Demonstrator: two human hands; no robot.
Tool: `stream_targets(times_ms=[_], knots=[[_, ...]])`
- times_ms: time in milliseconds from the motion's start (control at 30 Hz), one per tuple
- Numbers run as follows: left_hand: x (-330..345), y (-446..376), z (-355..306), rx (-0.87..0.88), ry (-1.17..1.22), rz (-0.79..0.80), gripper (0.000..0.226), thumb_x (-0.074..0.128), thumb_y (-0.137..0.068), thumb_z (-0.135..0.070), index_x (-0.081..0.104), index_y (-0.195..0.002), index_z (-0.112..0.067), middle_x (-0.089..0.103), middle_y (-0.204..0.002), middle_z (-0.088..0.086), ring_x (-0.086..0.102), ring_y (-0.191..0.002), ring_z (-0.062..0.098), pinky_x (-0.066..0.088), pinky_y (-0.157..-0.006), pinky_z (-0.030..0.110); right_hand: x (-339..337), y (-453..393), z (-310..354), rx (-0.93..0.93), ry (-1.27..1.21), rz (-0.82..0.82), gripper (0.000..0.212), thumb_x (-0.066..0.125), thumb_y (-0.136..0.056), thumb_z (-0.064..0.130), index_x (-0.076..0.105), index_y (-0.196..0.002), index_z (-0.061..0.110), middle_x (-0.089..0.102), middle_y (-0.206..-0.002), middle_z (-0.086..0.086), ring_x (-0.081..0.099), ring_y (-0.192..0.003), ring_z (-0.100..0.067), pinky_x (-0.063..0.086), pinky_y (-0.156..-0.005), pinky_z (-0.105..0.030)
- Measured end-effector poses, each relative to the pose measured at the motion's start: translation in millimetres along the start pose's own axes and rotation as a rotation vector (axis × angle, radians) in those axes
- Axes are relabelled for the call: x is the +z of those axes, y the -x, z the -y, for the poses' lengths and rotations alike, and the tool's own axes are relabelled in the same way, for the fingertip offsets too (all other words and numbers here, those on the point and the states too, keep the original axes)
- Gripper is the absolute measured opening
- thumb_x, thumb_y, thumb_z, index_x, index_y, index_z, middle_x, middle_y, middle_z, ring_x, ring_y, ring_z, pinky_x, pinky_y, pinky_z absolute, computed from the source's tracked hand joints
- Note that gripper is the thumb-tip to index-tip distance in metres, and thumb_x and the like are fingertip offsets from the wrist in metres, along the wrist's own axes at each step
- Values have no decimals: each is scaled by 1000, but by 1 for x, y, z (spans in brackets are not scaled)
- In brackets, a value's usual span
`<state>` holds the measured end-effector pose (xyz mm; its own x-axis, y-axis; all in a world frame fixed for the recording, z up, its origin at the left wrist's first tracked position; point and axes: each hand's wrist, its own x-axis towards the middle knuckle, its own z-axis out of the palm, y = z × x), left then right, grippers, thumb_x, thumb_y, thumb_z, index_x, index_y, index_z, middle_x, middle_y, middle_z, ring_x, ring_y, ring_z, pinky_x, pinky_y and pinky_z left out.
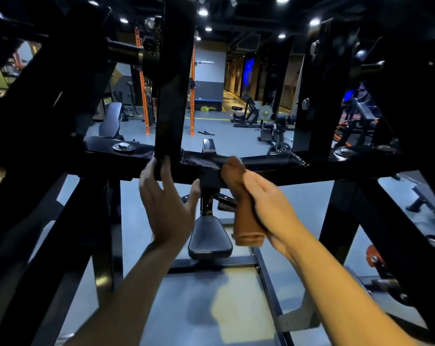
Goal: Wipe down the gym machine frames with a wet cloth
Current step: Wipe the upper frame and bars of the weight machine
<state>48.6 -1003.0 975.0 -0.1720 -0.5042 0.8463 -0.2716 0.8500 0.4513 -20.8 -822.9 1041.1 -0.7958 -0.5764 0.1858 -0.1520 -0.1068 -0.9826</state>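
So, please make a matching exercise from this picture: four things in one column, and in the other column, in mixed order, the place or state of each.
Things:
1. brown cloth
2. left hand
3. padded seat
4. large bolt

Places or states:
A. low down, under the horizontal black bar
B. on top of the bar, left of the vertical black post
C. gripped by the right hand and pressed on the bar
D. fingertips touching the foot of the post

Pairs: 1-C, 2-D, 3-A, 4-B
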Motion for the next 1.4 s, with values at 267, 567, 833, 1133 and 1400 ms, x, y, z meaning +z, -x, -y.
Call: stream_targets(times_ms=[267,567,833,1133,1400], knots=[[-12,55,-50,-338,391,536,19,58,-102,-29,71,-93,-18,65,-90,3,60,-83,15,48,-73,31,-27,41,-43,540,-521,-84,55,58,-99,53,71,-123,5,71,-78,-12,66,-58,-25,55,-61,-42],[-40,59,-87,-859,800,915,29,69,-96,-41,65,-115,-20,77,-96,0,76,-84,14,61,-68,30,-12,53,-41,210,-284,-13,33,44,-112,30,67,-134,26,77,-115,9,73,-105,-7,61,-85,-27],[-53,35,-72,-1149,1011,958,23,57,-101,-28,65,-116,-12,72,-85,11,72,-73,26,55,-68,37,-41,43,-35,75,236,88,49,60,-103,14,54,-145,38,66,-134,19,69,-112,-6,55,-91,-28],[-71,15,-59,-912,934,1494,44,75,-82,-47,68,-106,-10,67,-83,6,66,-68,17,54,-62,30,-44,24,-21,94,206,179,61,72,-92,2,55,-144,29,77,-113,6,70,-113,-18,48,-112,-44],[-50,15,-53,-672,561,1239,29,75,-83,-19,65,-111,-17,71,-86,8,70,-73,20,60,-67,35,-38,27,-41,-21,421,-7,49,66,-100,12,56,-141,37,56,-136,3,61,-123,-19,50,-96,-15]])
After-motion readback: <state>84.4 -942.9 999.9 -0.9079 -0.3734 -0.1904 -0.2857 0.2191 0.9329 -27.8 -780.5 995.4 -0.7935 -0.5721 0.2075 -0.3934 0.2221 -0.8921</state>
